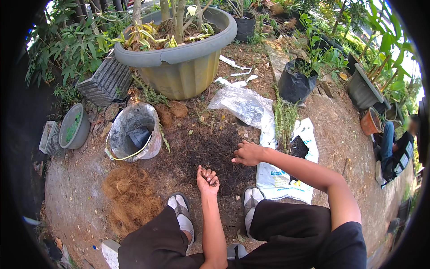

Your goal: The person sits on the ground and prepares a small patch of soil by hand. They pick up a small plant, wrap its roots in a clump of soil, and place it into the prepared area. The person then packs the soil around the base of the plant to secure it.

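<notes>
Dark soil mixed with fine roots [218, 151] is spread on the ground before me. Over its near edge, my left hand [208, 180] is turned palm up with its fingers curled and soil on them; whether anything lies inside the curl is hidden. My right hand [248, 153] hovers above the soil's right side, back upward, fingers apart and nothing visible in them. Just right of it lies a torn white plastic sack [273, 176] bearing writing, with dark soil [298, 148] showing at its opening. A heap of brown coconut fibre [132, 198] rests left of my feet.
A stained bucket [155, 134] with a black pot [139, 137] inside leans left of the soil. Behind stands a large planter [181, 72]. Clear plastic [247, 102], a fern [285, 124] and a black plant bag [296, 82] lie rightward. A person [398, 148] sits far right.
</notes>
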`<state>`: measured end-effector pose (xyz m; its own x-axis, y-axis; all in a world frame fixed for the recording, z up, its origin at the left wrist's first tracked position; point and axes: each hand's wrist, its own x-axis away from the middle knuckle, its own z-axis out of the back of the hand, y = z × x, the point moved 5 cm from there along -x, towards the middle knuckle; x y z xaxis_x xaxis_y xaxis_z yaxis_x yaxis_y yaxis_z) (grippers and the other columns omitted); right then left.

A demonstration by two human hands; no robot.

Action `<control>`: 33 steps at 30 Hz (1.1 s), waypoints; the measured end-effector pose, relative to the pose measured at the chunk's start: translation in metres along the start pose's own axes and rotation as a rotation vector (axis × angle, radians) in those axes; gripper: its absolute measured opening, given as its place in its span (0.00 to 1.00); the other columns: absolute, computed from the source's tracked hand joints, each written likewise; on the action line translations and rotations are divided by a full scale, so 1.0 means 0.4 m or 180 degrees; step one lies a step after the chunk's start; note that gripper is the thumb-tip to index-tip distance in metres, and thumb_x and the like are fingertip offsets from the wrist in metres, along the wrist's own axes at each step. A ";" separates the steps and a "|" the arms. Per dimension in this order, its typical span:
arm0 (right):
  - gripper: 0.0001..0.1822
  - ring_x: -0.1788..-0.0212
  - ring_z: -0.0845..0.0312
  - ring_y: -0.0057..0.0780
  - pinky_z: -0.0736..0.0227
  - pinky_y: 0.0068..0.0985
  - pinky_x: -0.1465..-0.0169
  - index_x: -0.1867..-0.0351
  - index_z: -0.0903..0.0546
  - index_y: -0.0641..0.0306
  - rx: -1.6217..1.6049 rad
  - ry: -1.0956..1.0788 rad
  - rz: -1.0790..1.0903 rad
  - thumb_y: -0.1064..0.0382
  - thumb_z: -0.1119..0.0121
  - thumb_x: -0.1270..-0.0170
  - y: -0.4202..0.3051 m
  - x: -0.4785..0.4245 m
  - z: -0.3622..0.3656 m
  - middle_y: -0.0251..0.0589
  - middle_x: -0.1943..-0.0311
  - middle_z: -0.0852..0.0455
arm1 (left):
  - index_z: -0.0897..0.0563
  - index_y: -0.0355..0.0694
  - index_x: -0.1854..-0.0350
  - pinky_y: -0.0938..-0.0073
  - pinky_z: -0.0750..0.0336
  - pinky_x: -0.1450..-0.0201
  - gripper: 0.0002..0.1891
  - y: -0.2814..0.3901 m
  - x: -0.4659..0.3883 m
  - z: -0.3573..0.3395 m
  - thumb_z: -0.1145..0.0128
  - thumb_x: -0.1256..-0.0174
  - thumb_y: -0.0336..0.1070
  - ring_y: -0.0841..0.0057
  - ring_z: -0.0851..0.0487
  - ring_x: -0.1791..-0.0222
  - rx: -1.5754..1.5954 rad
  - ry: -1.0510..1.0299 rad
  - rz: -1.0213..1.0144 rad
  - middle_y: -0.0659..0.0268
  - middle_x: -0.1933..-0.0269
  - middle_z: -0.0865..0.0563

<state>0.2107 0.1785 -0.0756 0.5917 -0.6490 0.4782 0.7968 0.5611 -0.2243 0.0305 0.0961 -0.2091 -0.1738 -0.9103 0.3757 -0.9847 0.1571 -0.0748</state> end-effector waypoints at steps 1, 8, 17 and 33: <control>0.33 0.35 0.27 0.57 0.29 0.56 0.34 0.46 0.13 0.61 0.0014 -0.0006 -0.0005 0.35 0.58 0.19 0.001 0.000 -0.001 0.56 0.45 0.20 | 0.28 0.47 0.78 0.83 0.38 0.88 0.22 0.000 -0.003 0.001 0.49 0.18 0.46 0.83 0.32 0.86 -0.0148 -0.0014 -0.0024 0.72 0.80 0.27; 0.33 0.35 0.28 0.57 0.29 0.56 0.34 0.46 0.14 0.61 0.0030 -0.0031 0.0004 0.34 0.58 0.20 -0.008 -0.011 0.003 0.56 0.44 0.20 | 0.24 0.46 0.73 0.78 0.30 0.85 0.20 0.017 0.004 -0.001 0.53 0.16 0.46 0.80 0.27 0.84 -0.1361 0.0295 -0.0276 0.69 0.80 0.24; 0.33 0.34 0.28 0.57 0.30 0.56 0.33 0.44 0.14 0.60 0.0001 -0.0010 -0.0059 0.34 0.58 0.20 0.014 0.005 -0.009 0.56 0.44 0.20 | 0.15 0.36 0.49 0.59 0.11 0.48 0.17 -0.058 0.014 -0.115 0.54 0.18 0.43 0.62 0.11 0.55 -0.1118 0.0339 -0.0161 0.57 0.57 0.12; 0.33 0.35 0.27 0.59 0.29 0.58 0.34 0.47 0.14 0.62 -0.0031 -0.0020 -0.0038 0.34 0.58 0.20 0.015 -0.001 -0.012 0.58 0.44 0.20 | 0.26 0.46 0.74 0.84 0.38 0.85 0.23 -0.045 0.007 -0.011 0.47 0.18 0.55 0.83 0.31 0.85 -0.1042 0.0955 -0.0011 0.71 0.78 0.27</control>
<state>0.2157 0.1797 -0.0812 0.5813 -0.6525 0.4862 0.8050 0.5482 -0.2268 0.0476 0.0924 -0.2028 -0.1178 -0.7672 0.6305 -0.9279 0.3112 0.2053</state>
